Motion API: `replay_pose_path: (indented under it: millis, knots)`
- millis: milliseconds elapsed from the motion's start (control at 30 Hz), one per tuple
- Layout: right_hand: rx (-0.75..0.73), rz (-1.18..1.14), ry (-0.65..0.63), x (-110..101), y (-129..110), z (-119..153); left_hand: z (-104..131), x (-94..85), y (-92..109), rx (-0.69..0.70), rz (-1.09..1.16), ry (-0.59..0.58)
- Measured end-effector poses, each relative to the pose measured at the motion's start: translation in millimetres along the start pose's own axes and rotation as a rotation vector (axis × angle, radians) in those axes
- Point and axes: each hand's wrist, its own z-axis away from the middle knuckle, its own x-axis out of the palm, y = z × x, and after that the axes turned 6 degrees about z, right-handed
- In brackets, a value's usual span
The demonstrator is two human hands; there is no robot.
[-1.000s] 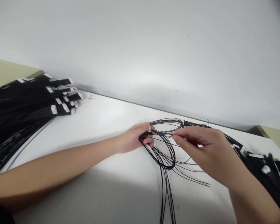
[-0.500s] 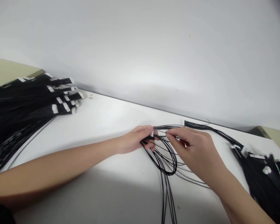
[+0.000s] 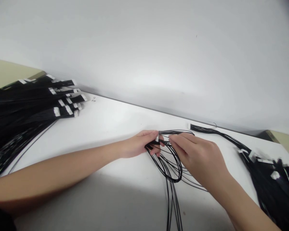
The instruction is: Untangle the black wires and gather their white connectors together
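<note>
My left hand (image 3: pixel 148 141) is closed on the white connector (image 3: pixel 157 137) of a black wire harness (image 3: pixel 177 166). Its thin wires loop below and to the right of the fingers, and several strands hang down past the lower edge of the picture. Close to the connector, my right hand (image 3: pixel 197 149) is pinched, thumb against forefinger, on a thin black wire (image 3: pixel 167 140). The wire's end, between the two hands, is too small to make out.
On the left lies a large pile of black wire bundles (image 3: pixel 26 106) with white connectors. To the right is another pile (image 3: pixel 274 183), and one harness with a white end (image 3: pixel 189 126) stretches along the back of the white table (image 3: pixel 106 118). A pale wall (image 3: pixel 144 57) rises behind.
My right hand has shifted slightly left, closer to the connector, and its fingers are turned more inward. My left hand has stayed nearly still.
</note>
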Motion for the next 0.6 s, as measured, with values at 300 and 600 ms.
replay_pose_path:
  millis: [300,600]
  knots:
    - [-0.098,0.112,0.207,4.5,-2.7,-3.9,-1.1,-5.5,-3.0,-0.012,-0.052,-0.051]
    - [-0.119,0.089,0.192,2.2,-5.2,-3.9,-0.7,-2.5,-1.0,-0.028,-0.063,-0.023]
